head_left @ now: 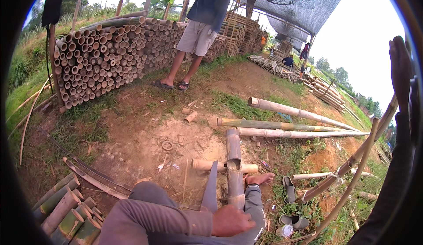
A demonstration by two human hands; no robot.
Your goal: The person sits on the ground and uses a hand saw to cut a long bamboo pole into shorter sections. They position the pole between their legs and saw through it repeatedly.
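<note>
The left hand (231,222) curls at the near end of a notched bamboo piece (235,183), laid across a 2nd bamboo length (203,165); whether its grip holds anything, I cannot tell. Left of the notched piece is a saw blade (210,190). The right hand (400,68) is raised, open.

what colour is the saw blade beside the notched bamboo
Grey; the saw blade shows best in the head view.

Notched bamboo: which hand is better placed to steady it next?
Probably the left hand: it is by the near end of the bamboo, while the right hand is raised at the picture's right edge.
</note>
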